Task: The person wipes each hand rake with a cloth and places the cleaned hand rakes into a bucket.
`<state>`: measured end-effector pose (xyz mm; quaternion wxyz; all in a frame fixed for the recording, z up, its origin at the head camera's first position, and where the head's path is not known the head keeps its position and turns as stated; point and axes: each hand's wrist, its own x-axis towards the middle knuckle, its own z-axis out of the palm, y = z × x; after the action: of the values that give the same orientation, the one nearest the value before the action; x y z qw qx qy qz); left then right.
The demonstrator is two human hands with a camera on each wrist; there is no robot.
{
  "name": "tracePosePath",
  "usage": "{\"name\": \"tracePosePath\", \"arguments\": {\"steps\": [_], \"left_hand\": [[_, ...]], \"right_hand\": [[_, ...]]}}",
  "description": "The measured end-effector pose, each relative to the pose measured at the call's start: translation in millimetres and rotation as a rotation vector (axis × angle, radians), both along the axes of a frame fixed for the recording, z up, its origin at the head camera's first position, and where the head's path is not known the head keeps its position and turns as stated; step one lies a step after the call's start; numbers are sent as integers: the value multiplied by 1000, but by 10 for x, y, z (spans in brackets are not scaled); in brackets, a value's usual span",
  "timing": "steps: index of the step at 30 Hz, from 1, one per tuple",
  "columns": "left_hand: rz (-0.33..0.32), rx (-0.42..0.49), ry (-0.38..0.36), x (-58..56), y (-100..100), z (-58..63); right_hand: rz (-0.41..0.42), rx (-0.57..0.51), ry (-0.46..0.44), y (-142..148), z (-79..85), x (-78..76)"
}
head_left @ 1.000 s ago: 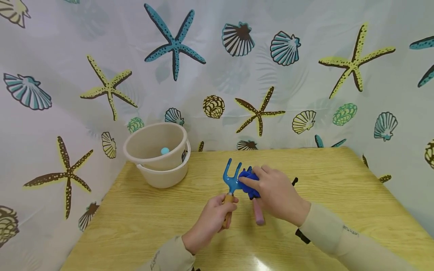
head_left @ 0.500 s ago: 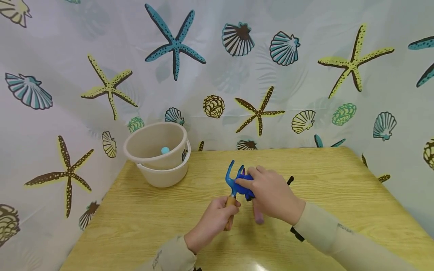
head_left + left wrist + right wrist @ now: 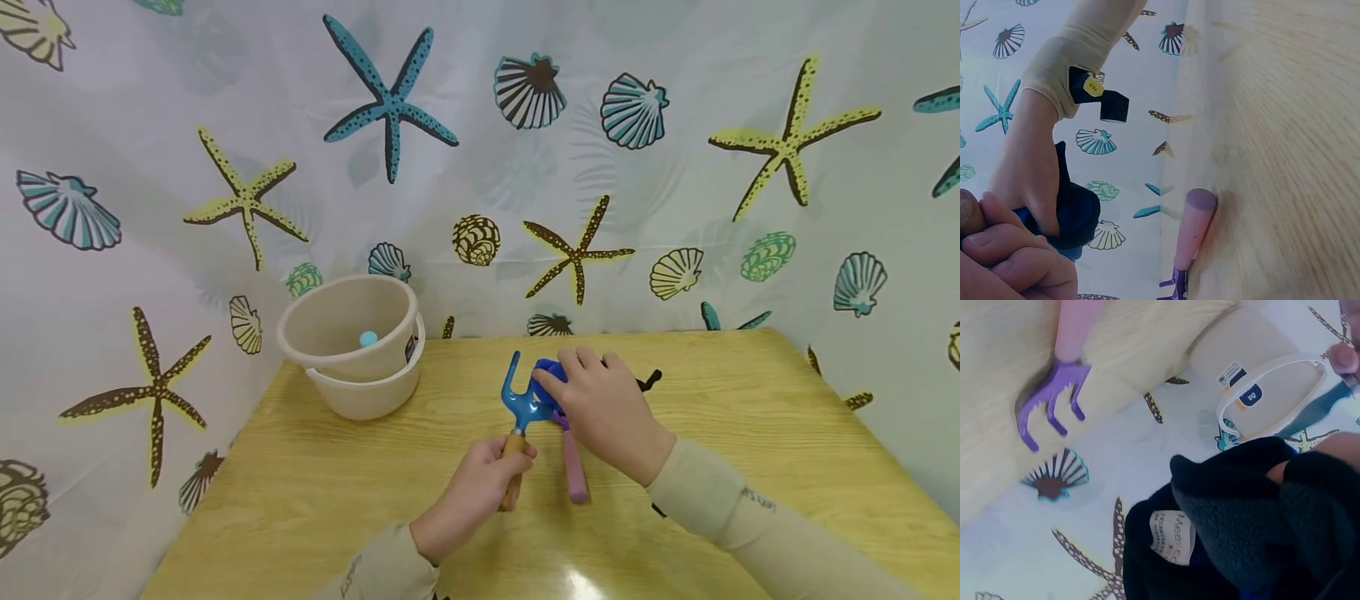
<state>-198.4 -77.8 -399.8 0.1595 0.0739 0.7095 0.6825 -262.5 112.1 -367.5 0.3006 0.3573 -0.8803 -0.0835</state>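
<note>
In the head view my left hand (image 3: 487, 483) grips the wooden handle of a small garden fork (image 3: 523, 408), whose blue tines point up and away. My right hand (image 3: 611, 417) pinches a blue cloth (image 3: 547, 379) against the fork's right-hand tines, covering part of them. The right wrist view shows the cloth's dark fleecy side (image 3: 1229, 512) and a white label (image 3: 1172, 536) on it. A black end (image 3: 651, 381) pokes out beyond the right hand. Below the cloth lies a hand rake with a pink handle (image 3: 574, 475) and purple prongs (image 3: 1054, 397).
A beige bucket (image 3: 367, 396) with a white handle stands at the table's back left, with a light blue round thing (image 3: 368, 339) inside. The wooden table (image 3: 315, 500) meets a curtain (image 3: 465, 167) printed with starfish and shells.
The cloth and right hand moved down and left along the fork's tines, then back up and away. The left hand shifted slightly right with the fork. More of the rake now shows.
</note>
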Motion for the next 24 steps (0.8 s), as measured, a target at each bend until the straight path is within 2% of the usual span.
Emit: {"name": "tracePosePath", "arguments": {"steps": [4,7,10,16,24], "left_hand": [[6,-2,-5,2,15,15],[-10,13,1,6,34,0],[-28,25,3,15,50,-27],[-30,-10,-9,38,46,-69],[-30,-35,-17,31,36,-107]], "right_hand": [[-24,37,80,2,31,26],[-59,30,93,20,59,46],[-59,14,38,38,69,72],[14,4,-122,28,24,135],[11,17,-185,9,45,191]]}}
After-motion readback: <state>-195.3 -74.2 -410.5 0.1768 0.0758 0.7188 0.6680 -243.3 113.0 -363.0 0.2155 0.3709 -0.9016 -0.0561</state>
